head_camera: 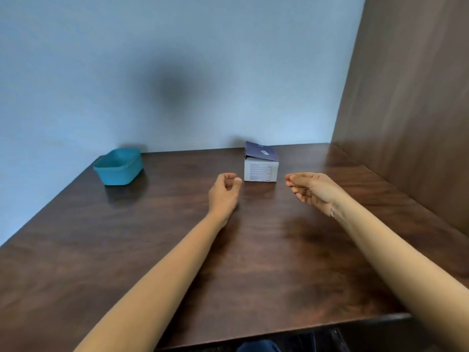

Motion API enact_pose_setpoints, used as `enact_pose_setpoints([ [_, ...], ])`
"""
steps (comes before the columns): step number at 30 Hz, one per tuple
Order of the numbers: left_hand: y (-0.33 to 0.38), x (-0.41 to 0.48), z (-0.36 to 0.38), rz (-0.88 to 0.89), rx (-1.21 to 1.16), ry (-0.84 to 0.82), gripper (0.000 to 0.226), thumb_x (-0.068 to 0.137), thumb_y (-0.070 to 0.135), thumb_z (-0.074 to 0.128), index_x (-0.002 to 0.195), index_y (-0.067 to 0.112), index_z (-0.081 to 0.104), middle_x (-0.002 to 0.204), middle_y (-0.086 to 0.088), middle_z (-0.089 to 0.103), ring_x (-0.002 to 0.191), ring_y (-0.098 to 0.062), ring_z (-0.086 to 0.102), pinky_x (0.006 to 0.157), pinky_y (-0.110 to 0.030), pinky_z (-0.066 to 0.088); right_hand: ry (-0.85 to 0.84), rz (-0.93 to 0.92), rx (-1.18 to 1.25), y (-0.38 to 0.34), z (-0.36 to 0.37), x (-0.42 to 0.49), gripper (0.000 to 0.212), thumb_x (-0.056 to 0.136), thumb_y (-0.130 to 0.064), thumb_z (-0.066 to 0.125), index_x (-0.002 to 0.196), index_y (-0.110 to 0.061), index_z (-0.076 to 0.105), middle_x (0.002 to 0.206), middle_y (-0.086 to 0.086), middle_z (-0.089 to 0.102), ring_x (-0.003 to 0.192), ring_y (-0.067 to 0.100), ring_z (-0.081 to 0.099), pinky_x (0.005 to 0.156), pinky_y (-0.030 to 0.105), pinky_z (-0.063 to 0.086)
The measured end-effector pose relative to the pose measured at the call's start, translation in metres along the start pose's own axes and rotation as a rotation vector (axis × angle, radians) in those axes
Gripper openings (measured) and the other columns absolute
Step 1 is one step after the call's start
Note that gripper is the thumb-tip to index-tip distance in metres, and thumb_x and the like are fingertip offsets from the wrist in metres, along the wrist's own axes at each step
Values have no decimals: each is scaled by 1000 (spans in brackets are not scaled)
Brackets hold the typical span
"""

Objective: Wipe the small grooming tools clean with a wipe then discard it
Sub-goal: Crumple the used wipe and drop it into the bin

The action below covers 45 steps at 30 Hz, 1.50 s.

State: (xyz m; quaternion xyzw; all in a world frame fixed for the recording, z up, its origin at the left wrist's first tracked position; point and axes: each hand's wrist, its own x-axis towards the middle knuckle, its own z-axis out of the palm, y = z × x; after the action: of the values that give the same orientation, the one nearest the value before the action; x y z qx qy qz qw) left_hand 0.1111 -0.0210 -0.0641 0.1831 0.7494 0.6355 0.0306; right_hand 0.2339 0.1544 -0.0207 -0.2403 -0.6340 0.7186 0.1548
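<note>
1. The dark brown wooden table (253,262) carries everything, and its back edge meets a pale blue wall. A brown wood-grain panel (406,123) closes off its right edge.
2. A teal rounded-square plastic tub (119,171) sits at the back left corner, open side up. What is inside is hidden from this angle. It is probably parked out of the working space, perhaps to take the used wipe.
3. A small white cardboard box with a dark blue lid flap (261,168) stands near the back edge, right of the middle. Its long axis runs along that edge and its printed white side faces the person. The flap is tilted up rather than shut flat, probably for easy access.
4. The right hand (312,189) hovers just right of the box. Its fingers are loosely curled and nothing shows in them.
5. The left hand (224,190) hovers just left of the box, curled loosely with the thumb by the forefinger, and it looks empty. The two hands flank the box, which suggests it is the next thing to be reached for.
6. No grooming tools or wipe can be seen (they may be in the box or the tub), so their direction cannot be told.
</note>
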Motion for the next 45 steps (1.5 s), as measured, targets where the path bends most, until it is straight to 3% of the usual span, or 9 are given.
enact_pose_setpoints([
  [5,1,20,13,43,79,-51,41,93,25,58,131,15,49,117,-7,64,95,-11,58,89,-21,43,243,-215,-288,8,9,48,13,87,-13,66,100,-10,66,83,3,61,67,12,54,63,22,48],
  [8,-1,33,21,70,144,-113,55,92,26,59,142,16,39,129,-11,58,113,-17,58,100,-26,42,378,-499,-591,16,18,67,28,85,-22,65,111,-12,63,104,2,61,88,17,57,82,29,46],
  [13,-9,46,28,149,247,-164,59,91,29,60,145,20,36,135,-6,56,114,-21,60,101,-33,45,284,-813,-957,15,39,95,55,82,-32,49,134,-13,51,136,12,50,124,32,44,102,35,31],
  [16,-15,49,29,179,279,-190,57,91,32,58,144,23,37,135,-3,58,115,-21,60,99,-41,47,223,-785,-1175,14,54,105,55,89,-32,51,142,-25,41,152,8,34,134,32,33,105,44,28],
  [20,-16,51,28,180,267,-179,51,94,28,54,143,21,39,134,-5,57,118,-22,58,101,-39,45,254,-772,-1342,26,67,110,43,91,-33,49,134,-29,49,148,6,41,134,29,34,106,42,23],
  [28,-16,50,5,143,261,-38,49,92,27,58,134,7,43,133,-12,50,114,-22,55,96,-27,41,254,-726,-1377,32,71,106,44,90,-40,50,133,-30,48,147,10,39,138,34,25,112,48,13],
  [32,-22,60,-45,152,400,249,65,84,27,69,137,4,37,139,-18,36,127,-33,37,106,-36,29,291,-644,-1264,31,78,97,68,87,-47,58,147,-37,27,161,8,1,145,39,-3,113,57,4],
  [38,-24,74,-142,-72,515,696,108,72,37,81,149,5,13,156,-25,4,140,-42,16,114,-48,19,377,-481,-1045,33,100,84,107,77,-48,71,149,-41,-8,155,16,-28,140,52,-15,109,67,8],
  [45,-50,91,-226,-220,438,741,136,60,38,89,150,2,-7,158,-21,-9,147,-33,-1,118,-39,8,439,-310,-983,40,122,94,112,77,-45,74,150,-36,-11,148,22,-39,134,64,-8,108,68,14],
])
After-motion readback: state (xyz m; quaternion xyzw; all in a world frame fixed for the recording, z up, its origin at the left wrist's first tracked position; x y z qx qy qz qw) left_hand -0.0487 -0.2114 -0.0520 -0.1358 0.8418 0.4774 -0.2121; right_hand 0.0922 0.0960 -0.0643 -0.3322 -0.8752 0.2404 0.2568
